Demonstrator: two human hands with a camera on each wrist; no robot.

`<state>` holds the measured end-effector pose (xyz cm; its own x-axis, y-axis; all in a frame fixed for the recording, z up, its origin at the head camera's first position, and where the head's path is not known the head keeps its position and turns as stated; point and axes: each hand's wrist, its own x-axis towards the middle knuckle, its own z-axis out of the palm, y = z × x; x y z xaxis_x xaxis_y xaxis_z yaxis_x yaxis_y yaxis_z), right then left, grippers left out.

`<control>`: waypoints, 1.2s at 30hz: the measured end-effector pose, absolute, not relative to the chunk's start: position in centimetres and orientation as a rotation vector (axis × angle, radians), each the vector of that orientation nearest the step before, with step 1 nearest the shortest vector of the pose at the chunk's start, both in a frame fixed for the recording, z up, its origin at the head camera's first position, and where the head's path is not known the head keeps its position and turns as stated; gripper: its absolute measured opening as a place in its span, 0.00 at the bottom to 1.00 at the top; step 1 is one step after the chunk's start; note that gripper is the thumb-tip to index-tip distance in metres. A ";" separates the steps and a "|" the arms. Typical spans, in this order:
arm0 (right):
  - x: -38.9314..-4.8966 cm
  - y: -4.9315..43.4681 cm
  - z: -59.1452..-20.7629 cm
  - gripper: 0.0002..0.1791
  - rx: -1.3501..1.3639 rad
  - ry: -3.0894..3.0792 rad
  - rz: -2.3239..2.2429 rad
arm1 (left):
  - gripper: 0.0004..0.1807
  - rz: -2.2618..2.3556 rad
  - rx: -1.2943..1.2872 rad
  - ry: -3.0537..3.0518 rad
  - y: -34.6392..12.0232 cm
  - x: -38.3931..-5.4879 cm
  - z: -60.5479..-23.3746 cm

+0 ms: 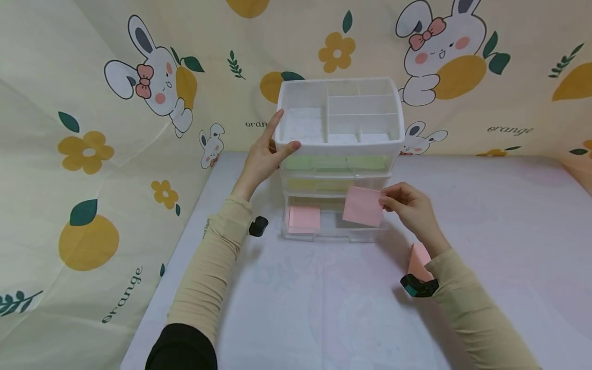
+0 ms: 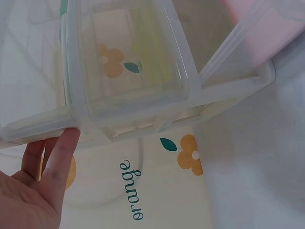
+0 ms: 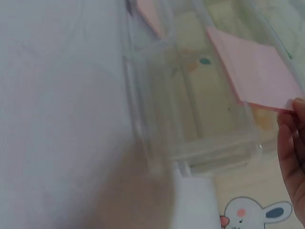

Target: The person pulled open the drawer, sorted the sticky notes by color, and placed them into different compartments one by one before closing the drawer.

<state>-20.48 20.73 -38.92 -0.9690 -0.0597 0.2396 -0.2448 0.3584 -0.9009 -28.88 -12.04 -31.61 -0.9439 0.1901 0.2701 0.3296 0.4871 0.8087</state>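
Observation:
A white and clear drawer organizer [image 1: 342, 149] stands against the patterned backdrop, its bottom drawer [image 1: 333, 235] pulled out. My left hand [image 1: 262, 163] holds its upper left corner, thumb at the front rim and index finger along the side. My right hand [image 1: 411, 208] pinches a pink sticky note pad [image 1: 363, 206] by its right edge, over the right part of that drawer. In the right wrist view the held pad [image 3: 259, 71] is tilted. Another pink pad [image 1: 303, 219] lies in the drawer's left part.
Green pads [image 1: 305, 163] show through the upper drawer front and yellow ones [image 1: 300, 185] through the middle one. The white top tray [image 1: 302, 123] is divided into compartments. A salmon-pink piece [image 1: 418, 261] lies on the table beside my right wrist, partly hidden.

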 end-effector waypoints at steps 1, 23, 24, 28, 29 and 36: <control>-20.6 20.5 -39.0 0.09 0.271 -2.487 1.596 | 0.44 -1.454 -0.454 -2.582 -12.0 -28.9 -31.6; -21.7 16.5 -41.0 0.08 0.325 -2.822 0.794 | 0.42 -1.457 -0.457 -2.588 -12.0 -28.7 -31.8; -21.7 16.3 -41.1 0.07 0.337 -2.806 0.751 | 0.42 -1.457 -0.457 -2.588 -12.0 -28.7 -31.8; -21.8 15.9 -41.7 0.07 0.346 -2.803 0.656 | 0.44 -1.462 -0.463 -2.584 -12.0 -28.7 -31.8; -21.8 15.9 -41.7 0.07 0.346 -2.821 0.646 | 0.44 -1.464 -0.465 -2.582 -12.0 -28.7 -31.8; -22.0 15.6 -41.3 0.12 0.376 -2.961 0.559 | 0.44 -1.464 -0.459 -2.584 -12.1 -28.8 -31.7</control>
<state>-21.99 15.58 -41.34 -0.9639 -0.2216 0.1474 -0.2601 0.9017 -0.3453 -28.77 -12.11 -31.65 -0.9441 0.1954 0.2654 0.3281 0.4810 0.8130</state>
